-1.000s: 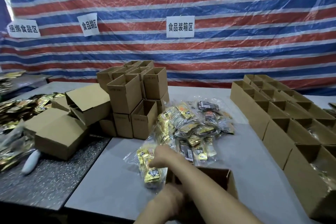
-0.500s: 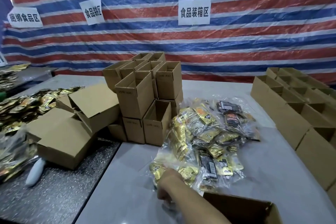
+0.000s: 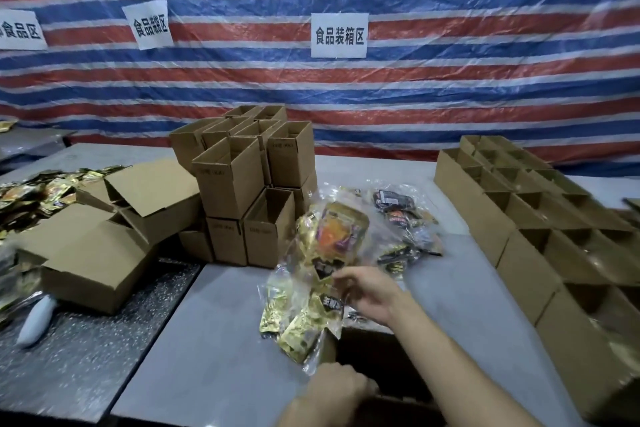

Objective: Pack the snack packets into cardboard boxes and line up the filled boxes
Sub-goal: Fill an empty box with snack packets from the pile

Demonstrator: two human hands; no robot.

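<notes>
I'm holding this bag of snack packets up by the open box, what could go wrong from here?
The right hand grips the clear bag of packets at one spot only, and the gold packets sag below; some may drop on the table beside the open box. The bag also hangs near the stack of empty boxes and could knock it.

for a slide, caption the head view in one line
Right hand holds a bag of snack packets at the rim of an open cardboard box the left hand grips.
</notes>
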